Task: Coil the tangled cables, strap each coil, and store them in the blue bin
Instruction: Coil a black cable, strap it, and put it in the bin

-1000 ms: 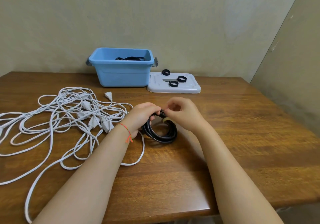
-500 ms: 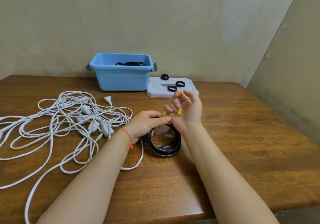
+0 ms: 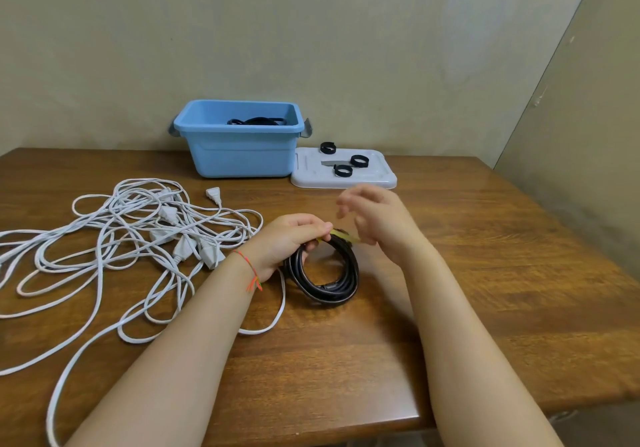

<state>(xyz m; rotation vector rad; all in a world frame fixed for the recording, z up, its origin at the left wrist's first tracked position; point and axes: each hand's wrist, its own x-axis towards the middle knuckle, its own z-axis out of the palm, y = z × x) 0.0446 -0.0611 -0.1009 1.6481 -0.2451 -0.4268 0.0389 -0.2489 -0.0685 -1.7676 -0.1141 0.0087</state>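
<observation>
Head view: I see my left hand [image 3: 294,238] curled round the top of the black cable coil [image 3: 325,273], thumb and fingers pinching it where a yellow strap [image 3: 341,236] crosses the loops. I judge that grip is there to keep the turns bunched so the strap can be wound tight. The coil stands tilted on the wooden table [image 3: 485,273], its lower arc resting on the wood. My right hand [image 3: 377,221] hovers just beside the strap's free end, fingers loosely spread; it is blurred, so I cannot tell whether a fingertip touches the strap, but it looks to hold nothing.

The blue bin [image 3: 239,152] sits at the back by the wall, lid off, ready to receive coils. Counting: one black cable [image 3: 256,121] already lies inside it; one black coil is in hand; one tangle of white cables [image 3: 121,235] waits at the left, how many cords I cannot tell. The white lid [image 3: 377,178] lies flat just beside the bin, serving as a tray for three black straps [image 3: 343,170], within reach for later coils
</observation>
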